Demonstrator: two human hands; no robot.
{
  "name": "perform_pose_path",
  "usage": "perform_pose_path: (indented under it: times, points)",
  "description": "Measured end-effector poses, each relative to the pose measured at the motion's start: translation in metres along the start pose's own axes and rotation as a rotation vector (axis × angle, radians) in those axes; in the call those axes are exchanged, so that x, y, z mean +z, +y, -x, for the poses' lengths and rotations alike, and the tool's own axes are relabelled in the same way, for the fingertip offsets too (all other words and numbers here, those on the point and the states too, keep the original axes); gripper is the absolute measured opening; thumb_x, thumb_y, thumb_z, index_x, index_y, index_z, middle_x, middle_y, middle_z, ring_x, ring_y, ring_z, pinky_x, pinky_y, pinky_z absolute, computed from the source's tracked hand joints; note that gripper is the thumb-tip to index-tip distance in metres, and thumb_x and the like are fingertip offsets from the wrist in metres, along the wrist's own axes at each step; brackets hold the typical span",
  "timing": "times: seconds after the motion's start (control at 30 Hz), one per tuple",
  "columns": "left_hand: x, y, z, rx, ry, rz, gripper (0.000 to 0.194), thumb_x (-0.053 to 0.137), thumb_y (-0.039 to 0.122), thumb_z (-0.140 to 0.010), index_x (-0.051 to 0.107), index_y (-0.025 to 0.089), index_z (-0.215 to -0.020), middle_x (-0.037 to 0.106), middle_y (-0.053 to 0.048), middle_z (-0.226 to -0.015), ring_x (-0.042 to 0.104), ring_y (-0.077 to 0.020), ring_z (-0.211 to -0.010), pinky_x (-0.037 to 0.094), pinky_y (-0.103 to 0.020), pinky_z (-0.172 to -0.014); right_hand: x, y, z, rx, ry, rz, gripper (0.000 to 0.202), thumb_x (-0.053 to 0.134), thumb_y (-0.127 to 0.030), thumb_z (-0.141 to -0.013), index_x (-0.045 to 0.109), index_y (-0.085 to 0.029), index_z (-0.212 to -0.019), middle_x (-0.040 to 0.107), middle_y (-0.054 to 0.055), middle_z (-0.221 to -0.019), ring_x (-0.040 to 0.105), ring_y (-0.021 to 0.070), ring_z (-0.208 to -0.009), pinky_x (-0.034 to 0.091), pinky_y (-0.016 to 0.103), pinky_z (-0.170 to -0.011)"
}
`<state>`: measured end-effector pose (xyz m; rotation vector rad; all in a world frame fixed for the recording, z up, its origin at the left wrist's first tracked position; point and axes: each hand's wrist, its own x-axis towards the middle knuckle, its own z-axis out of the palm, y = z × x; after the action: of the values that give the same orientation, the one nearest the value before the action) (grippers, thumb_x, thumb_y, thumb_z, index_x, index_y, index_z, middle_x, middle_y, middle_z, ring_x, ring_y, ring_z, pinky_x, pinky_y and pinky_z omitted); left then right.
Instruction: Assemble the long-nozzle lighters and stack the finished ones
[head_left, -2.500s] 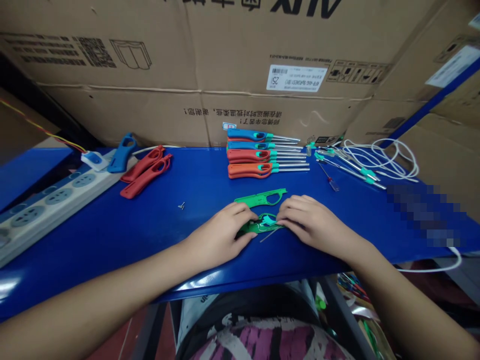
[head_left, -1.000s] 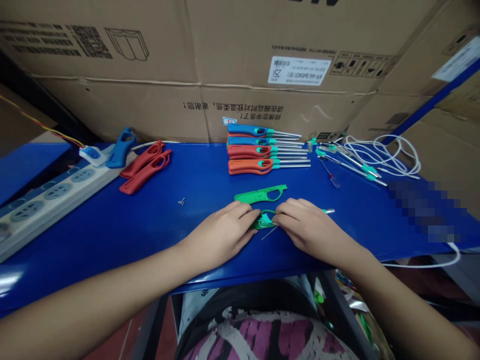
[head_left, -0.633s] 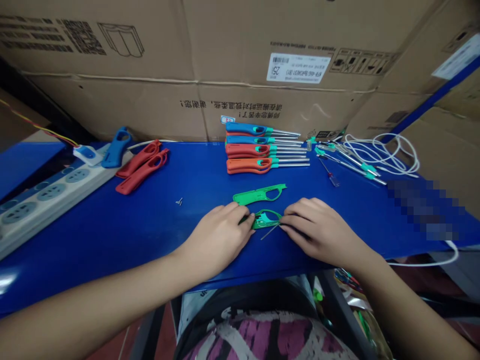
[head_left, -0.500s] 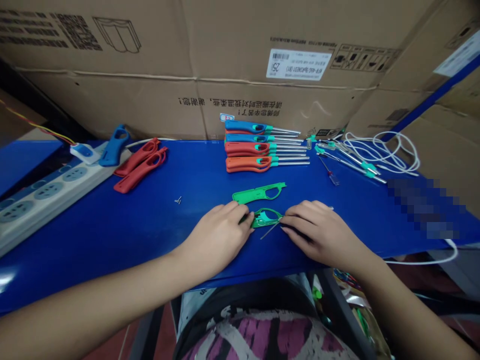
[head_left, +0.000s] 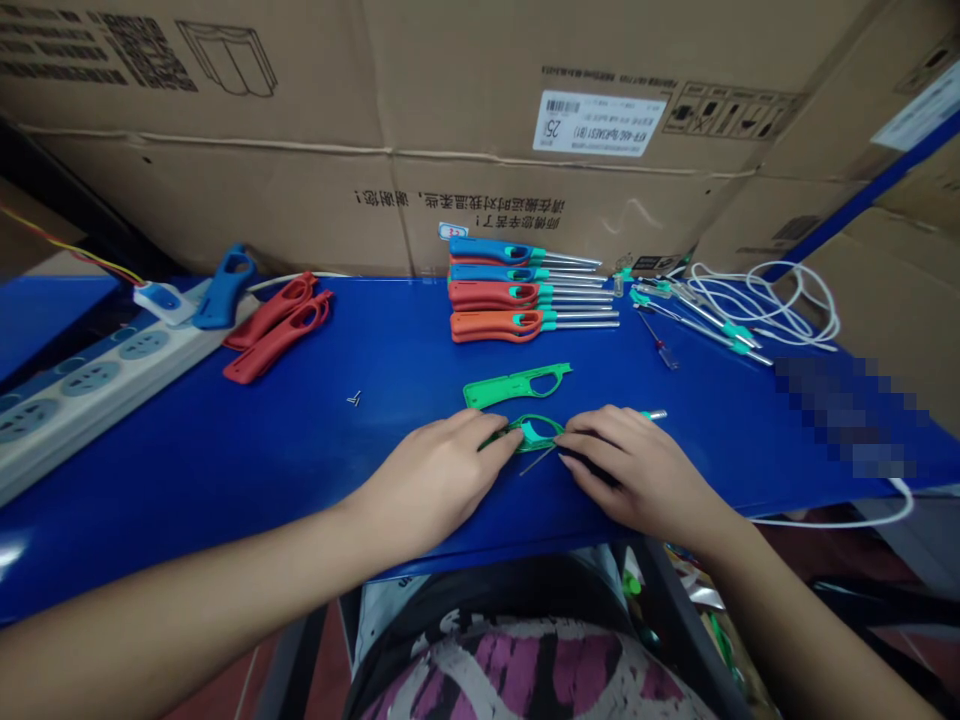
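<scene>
A green lighter casing half (head_left: 556, 426) with a teal trigger (head_left: 534, 432) in it lies open side up on the blue table. My left hand (head_left: 442, 470) is closed on its handle end, the thumb reaching toward the trigger. At the front end, the fingers of my right hand (head_left: 637, 460) pinch it; they hide what lies beneath. A thin wire-like piece (head_left: 536, 461) slants out between the hands. Beyond my right knuckles a metal tube tip (head_left: 658, 414) shows. Just behind lies another green casing half (head_left: 517, 386), apart from both hands.
Assembled lighters (head_left: 495, 326) are stacked at the back. Red casing halves (head_left: 277, 338) and a blue one (head_left: 223, 290) lie by a power strip (head_left: 97, 378). Small screws (head_left: 354, 398) sit left. A screwdriver (head_left: 664, 352), metal tubes (head_left: 716, 330) and white cable (head_left: 817, 300) are right.
My left thumb has shifted right, closer to the teal trigger. More of the metal tube tip shows beyond my right hand. Both hands stay on the green casing half.
</scene>
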<state>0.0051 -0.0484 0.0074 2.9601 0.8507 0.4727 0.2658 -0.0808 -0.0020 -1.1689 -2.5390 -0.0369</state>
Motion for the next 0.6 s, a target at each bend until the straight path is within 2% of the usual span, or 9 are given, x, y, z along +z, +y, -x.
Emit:
perform_pose_path:
  times: [0.23,0.6]
  points:
    - [0.0033,-0.0016,0.0011,0.053,-0.021,0.047,0.033,0.049,0.015,-0.098,0.066,0.018,-0.127,0.066,-0.011,-0.126,0.065,-0.0285,-0.11,0.06,-0.044,-0.089,0.0038,0.001,0.001,0.003,0.022,0.013,0.017,0.055,-0.025,-0.099,0.067,-0.02,-0.109,0.07,0.007,-0.11,0.061,0.0211,-0.094,0.044,0.037,-0.079]
    - [0.0045,-0.0035,-0.0008,0.069,-0.018,0.032,0.034,0.045,0.018,-0.101,0.069,0.016,-0.124,0.069,-0.013,-0.122,0.066,-0.0271,-0.104,0.06,-0.044,-0.088,-0.0008,0.0001,-0.0004,-0.029,-0.005,0.011,0.016,0.055,-0.024,-0.099,0.067,-0.017,-0.108,0.07,0.008,-0.109,0.06,0.0211,-0.093,0.042,0.037,-0.077]
